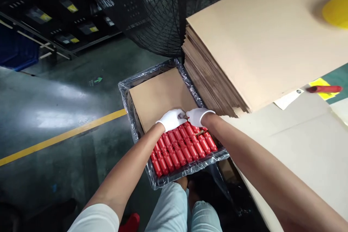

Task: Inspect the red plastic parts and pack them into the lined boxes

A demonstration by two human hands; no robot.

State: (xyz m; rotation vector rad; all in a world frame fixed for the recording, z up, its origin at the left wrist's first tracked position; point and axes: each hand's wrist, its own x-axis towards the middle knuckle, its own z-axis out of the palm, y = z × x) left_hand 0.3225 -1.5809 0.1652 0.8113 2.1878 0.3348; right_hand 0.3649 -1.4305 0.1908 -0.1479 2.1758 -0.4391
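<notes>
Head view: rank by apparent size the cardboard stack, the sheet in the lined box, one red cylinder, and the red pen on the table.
1. cardboard stack
2. cardboard sheet in the lined box
3. red pen and one red cylinder: look alike, differing distance, unranked.

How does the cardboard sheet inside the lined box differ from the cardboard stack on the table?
The cardboard sheet is a single piece lying low inside the plastic-lined box; the cardboard stack is many sheets piled high on the table. The sheet is smaller and bare; the stack is much larger and carries a yellow object. The sheet borders the red cylinders; the stack does not. Both are plain brown and flat.
</notes>
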